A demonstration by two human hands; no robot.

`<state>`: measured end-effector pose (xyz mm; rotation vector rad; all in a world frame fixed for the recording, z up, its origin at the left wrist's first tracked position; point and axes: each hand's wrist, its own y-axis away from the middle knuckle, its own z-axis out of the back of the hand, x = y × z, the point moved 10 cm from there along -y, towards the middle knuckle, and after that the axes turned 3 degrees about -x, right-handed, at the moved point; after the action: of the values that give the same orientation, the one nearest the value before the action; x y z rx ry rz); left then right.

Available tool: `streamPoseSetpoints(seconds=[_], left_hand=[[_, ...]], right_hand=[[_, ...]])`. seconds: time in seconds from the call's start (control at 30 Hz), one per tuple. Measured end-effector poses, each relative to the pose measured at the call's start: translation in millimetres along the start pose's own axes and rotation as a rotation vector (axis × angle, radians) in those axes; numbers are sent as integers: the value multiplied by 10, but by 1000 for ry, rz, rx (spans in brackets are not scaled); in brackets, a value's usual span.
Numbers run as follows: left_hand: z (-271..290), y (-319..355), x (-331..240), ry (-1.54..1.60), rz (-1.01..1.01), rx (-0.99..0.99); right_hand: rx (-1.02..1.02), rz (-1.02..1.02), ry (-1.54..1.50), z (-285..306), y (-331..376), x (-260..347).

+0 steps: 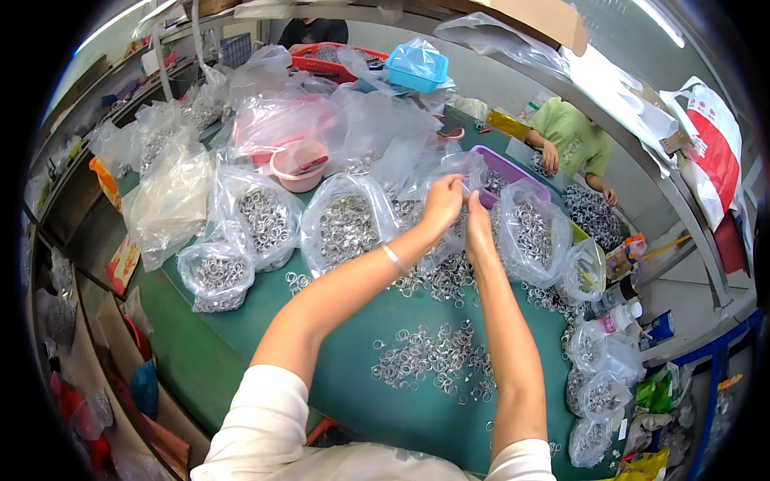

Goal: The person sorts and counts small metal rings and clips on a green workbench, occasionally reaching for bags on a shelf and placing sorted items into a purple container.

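Right of upper centre in the frame, the left hand [443, 204] and right hand [479, 226] sit close together at a clear plastic bag [474, 167]. The left's bent fingers pinch its film; whether the right grips, I cannot tell. The crumpled upper part points toward the frame's top; its long axis is unclear. Silvery rings [433, 357] lie loose at lower centre.

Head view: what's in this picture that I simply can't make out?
Head view, between the left hand and right hand: whatever they may pinch, hidden by the hands themselves.
Head view, co-worker in a dark top: the head, hidden by the overhead shelf.
Head view, loose rings on the green table: fine surface detail, too small.
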<state>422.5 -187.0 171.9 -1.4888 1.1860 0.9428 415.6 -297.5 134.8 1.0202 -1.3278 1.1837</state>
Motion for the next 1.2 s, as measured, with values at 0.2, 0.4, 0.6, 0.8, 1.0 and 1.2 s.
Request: streamPoseSetpoints(seconds=[0.2, 0.4, 0.6, 0.8, 1.0, 1.2], left_hand=[[273, 248, 43, -886, -232, -280], [358, -72, 415, -582, -171, -132], [369, -147, 99, -586, -410, -222], [707, -418, 276, -548, -225, -246], [298, 850, -539, -662, -720, -102], [93, 2671, 445, -1063, -295, 744]], right_hand=[[-241, 678, 920, 128, 517, 462], [-275, 264, 1259, 174, 183, 131], [-112, 219, 1367, 140, -111, 135], [-152, 344, 1067, 122, 71, 348], [-3, 501, 600, 424, 1236, 334], [265, 233, 1017, 588, 2665, -438]])
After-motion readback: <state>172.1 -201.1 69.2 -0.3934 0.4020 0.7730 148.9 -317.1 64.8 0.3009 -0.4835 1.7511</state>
